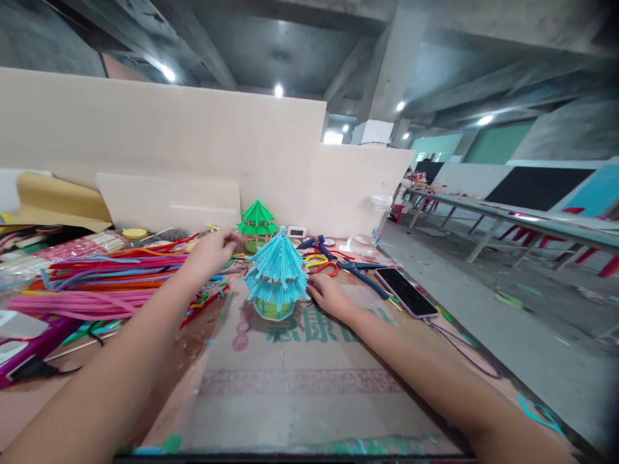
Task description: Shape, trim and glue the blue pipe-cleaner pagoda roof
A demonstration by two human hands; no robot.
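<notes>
A model pagoda with a two-tiered light-blue roof of pipe cleaners and a yellow-green base stands upright on a printed cardboard sheet. At the right edge of its lower roof is my right hand, its fingers curled against it; the fingertips are partly hidden. My left hand is raised behind and left of the blue pagoda, close to a smaller green pagoda. Its fingers are loosely bent and apart, slightly blurred, with nothing visible in them.
Bundles of coloured pipe cleaners lie at left, near a purple power strip. Scissors, pliers, a glue gun and a phone lie at right. Behind stand a small digital clock, a plastic jar and a pale board.
</notes>
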